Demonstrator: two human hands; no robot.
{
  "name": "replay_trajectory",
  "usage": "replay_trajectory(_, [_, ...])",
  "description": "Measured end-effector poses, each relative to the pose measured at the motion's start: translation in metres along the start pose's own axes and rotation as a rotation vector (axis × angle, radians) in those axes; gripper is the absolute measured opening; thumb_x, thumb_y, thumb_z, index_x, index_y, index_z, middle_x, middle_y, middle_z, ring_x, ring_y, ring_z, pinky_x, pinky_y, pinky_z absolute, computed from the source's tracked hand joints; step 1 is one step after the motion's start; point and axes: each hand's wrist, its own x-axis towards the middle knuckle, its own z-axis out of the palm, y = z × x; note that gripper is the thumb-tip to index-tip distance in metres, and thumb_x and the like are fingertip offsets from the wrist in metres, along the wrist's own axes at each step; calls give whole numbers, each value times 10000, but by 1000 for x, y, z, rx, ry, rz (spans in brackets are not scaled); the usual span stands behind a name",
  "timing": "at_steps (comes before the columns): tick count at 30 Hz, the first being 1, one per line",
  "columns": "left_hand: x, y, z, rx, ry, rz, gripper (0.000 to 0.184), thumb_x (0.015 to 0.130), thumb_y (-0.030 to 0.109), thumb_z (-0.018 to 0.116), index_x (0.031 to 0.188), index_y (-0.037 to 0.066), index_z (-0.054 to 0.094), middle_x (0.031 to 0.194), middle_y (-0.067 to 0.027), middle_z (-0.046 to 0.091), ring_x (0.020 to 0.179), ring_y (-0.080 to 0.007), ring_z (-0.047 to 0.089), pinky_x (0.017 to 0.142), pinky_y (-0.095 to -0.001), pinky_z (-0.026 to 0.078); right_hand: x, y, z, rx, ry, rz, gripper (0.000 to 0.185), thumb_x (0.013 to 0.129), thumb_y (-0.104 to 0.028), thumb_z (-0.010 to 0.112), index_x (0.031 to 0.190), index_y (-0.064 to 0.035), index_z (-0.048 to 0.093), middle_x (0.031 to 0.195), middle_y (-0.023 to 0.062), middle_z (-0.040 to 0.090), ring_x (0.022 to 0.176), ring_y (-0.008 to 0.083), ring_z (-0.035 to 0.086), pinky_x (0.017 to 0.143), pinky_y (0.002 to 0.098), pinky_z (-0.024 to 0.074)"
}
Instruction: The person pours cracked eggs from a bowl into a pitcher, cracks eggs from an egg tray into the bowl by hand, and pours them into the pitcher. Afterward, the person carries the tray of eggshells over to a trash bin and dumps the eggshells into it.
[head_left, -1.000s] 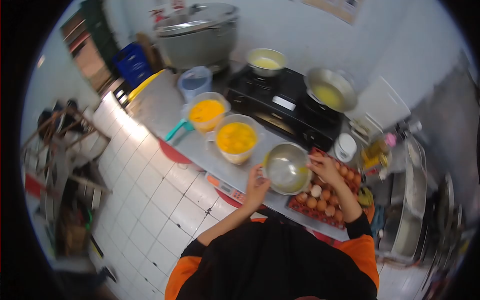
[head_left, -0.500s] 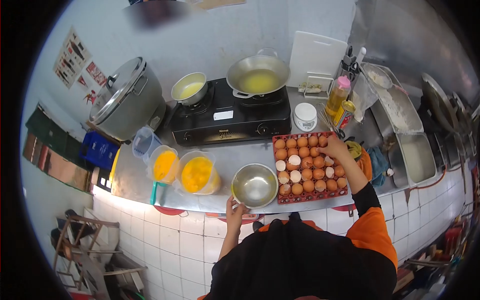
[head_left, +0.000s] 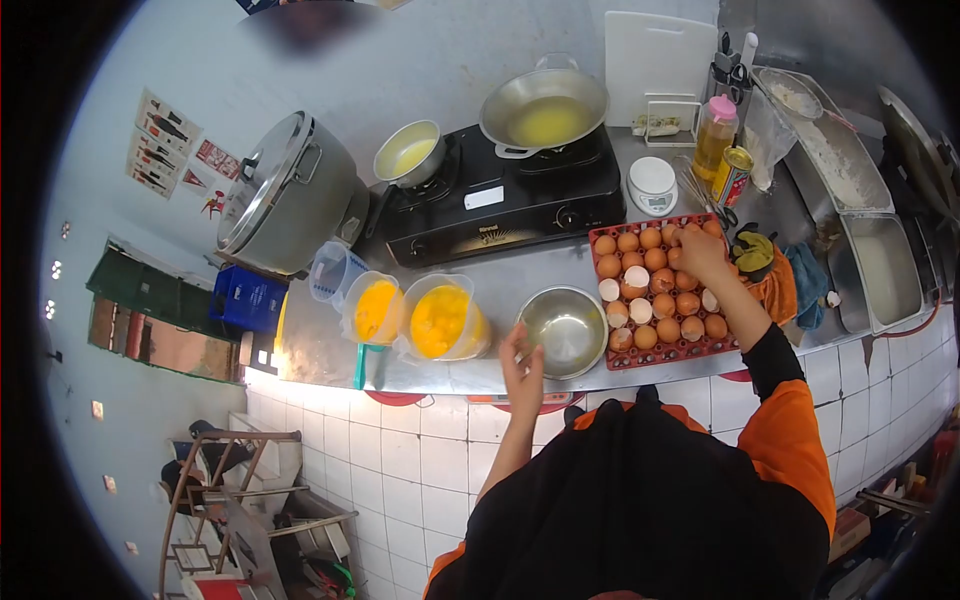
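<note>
A metal mixing bowl (head_left: 563,333) stands at the counter's front edge, a little clear liquid in it. My left hand (head_left: 522,368) is raised at the bowl's left rim, fingers apart and nothing in them. To the right lies a red egg tray (head_left: 657,352) with brown eggs (head_left: 645,337) and several cracked shells (head_left: 636,276) showing white insides. Over its back right part is my right hand (head_left: 703,256), fingers bent down around an egg (head_left: 676,258), which they partly hide. Two clear plastic jugs, one large (head_left: 474,337) and one smaller (head_left: 352,318), hold yellow yolks left of the bowl.
Behind stands a black two-burner stove (head_left: 500,215) with a wok (head_left: 545,110) and a small pan (head_left: 410,153), both holding yellowish liquid. A white scale (head_left: 653,187), an oil bottle (head_left: 714,140) and a can (head_left: 733,175) stand behind the tray. Cloths (head_left: 775,285) lie right of it.
The view has turned, shifting the scene rightward. My left hand has let go of the bowl's rim and its fingers have spread. My right hand stays over the tray's back right eggs.
</note>
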Motion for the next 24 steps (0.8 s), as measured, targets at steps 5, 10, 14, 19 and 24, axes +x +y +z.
replay_trajectory(5, [6,34,18,-80,-235,-62,611,872,52,643,1430,123,403,1325,-92,461,1158,-220,501,901,-332,491,-9,-1,-30,281,23,89,395,670,-295,764,1010,-122,664,905,102,686,858,270,677,733,395,532])
replay_trajectory(10, [12,63,31,-73,-485,65,726,813,54,732,1447,106,384,1408,-128,454,1221,-248,523,954,-377,498,-51,-57,-67,1087,-371,-114,298,781,-200,756,1016,-52,648,804,34,643,796,117,648,631,245,501])
replay_trajectory(14, [19,68,38,113,-446,364,650,759,82,798,1348,68,524,1366,-141,514,1177,-269,580,955,-391,514,-81,-107,-29,1429,-845,-297,313,869,-181,718,1119,-39,595,773,50,639,626,90,598,537,207,454])
replay_trajectory(19, [14,66,27,131,-328,285,568,753,33,789,1280,25,581,1300,-141,571,1132,-249,607,956,-355,527,-87,-132,-18,1392,-777,-206,291,904,-151,667,1149,-39,560,809,40,629,675,88,592,571,222,454])
replay_trajectory(24, [13,56,23,-132,-200,-35,548,773,-34,754,1286,-9,563,1285,-140,573,1121,-209,603,956,-322,525,-93,-148,-1,1778,-401,43,369,919,-164,635,1251,-54,516,1122,96,579,994,120,581,812,242,463])
